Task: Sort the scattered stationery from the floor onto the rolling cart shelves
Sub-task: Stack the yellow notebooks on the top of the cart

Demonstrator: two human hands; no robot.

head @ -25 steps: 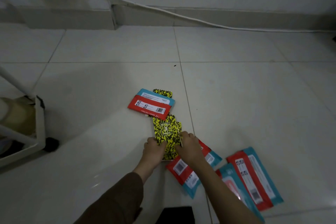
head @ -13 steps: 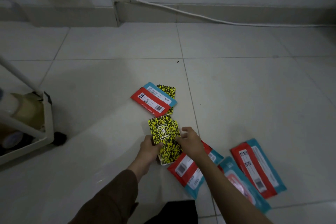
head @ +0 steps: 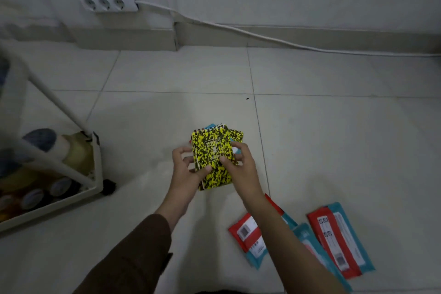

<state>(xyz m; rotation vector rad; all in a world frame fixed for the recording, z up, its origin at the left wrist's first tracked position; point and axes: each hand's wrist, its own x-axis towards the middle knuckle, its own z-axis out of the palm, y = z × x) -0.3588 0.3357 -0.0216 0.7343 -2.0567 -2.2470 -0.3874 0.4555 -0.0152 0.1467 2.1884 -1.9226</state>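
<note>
Notebook: a yellow-and-black speckled spiral notebook (head: 213, 157) is at the centre of the frame, lifted clear of the floor (head: 334, 141), with what looks like more of the same kind stacked under it; how many I cannot tell.
Head view, left hand: the left hand (head: 188, 170) grips the stack's left edge, thumb curled over the cover, other fingers bent behind.
Head view, right hand: the right hand (head: 241, 164) pinches the right edge, thumb on the cover, fingers (head: 238, 147) curled round the side.
Head view, under the stack: one more speckled notebook (head: 237, 135) peeks out at the upper right, and a teal-and-red corner shows behind; whether they lie on the floor or are held is unclear.
Head view, packets: three red-and-teal packets (head: 338, 238) lie at lower right, overlapping one another, partly hidden by the right forearm.
Head view, rolling cart: the white rolling cart (head: 95, 164) stands at the left edge, its lowest shelf holding several blurred rolls and bottles.
Step in hand: likely squaring up the gathered notebooks.
Next move: probably a carry left to a cart shelf, keeping the stack level so nothing slips.
</note>
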